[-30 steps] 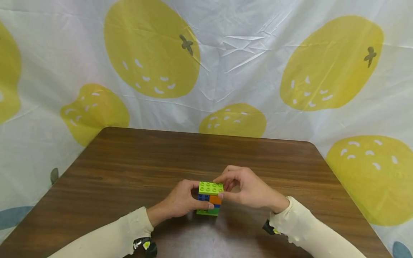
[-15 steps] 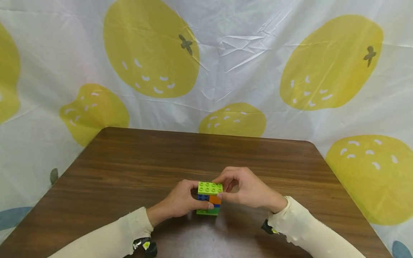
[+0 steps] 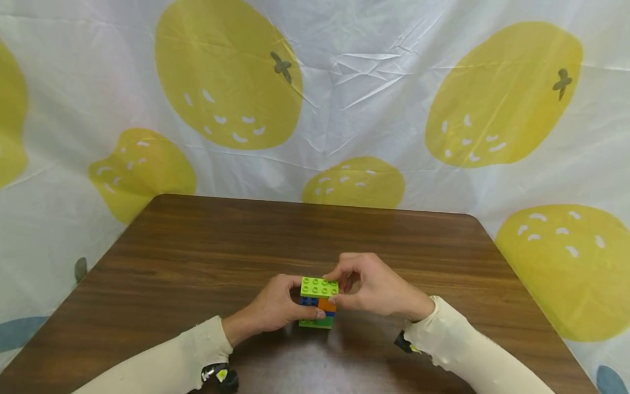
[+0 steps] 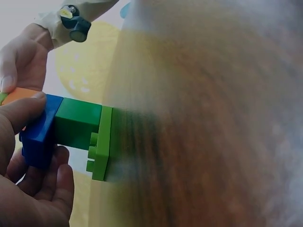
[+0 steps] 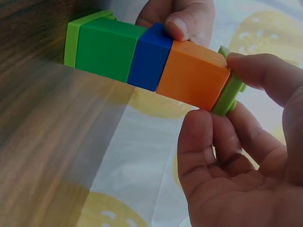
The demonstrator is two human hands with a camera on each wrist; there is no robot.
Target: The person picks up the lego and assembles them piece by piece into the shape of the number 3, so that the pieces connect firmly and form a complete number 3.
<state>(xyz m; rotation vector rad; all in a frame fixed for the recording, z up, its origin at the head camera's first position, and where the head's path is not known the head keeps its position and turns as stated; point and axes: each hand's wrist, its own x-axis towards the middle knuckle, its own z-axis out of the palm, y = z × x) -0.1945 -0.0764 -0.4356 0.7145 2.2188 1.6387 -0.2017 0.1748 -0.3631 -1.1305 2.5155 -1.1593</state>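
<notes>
A small tower of toy building bricks stands upright on the table in the head view. From bottom to top it has a lime plate [image 4: 103, 146], a green brick [image 5: 106, 49], a blue brick [image 5: 150, 57], an orange brick [image 5: 191, 74] and another lime plate [image 3: 315, 288] with studs. My left hand [image 3: 278, 302] grips the tower at its middle, thumb in front across the blue brick, other fingers behind. With thumb and fingertips, my right hand [image 3: 376, 284] pinches the right end of the upper lime plate, which sits on the orange brick.
The brown wood-grain table [image 3: 221, 235] stretches around the tower. Behind it hangs a white cloth [image 3: 344, 104] printed with yellow lemons. Each wrist wears a small black camera, such as the left wrist camera [image 3: 227, 378].
Hardly anything differs. The right hand and the upper lime plate have shifted very slightly left; the left hand keeps its hold on the tower.
</notes>
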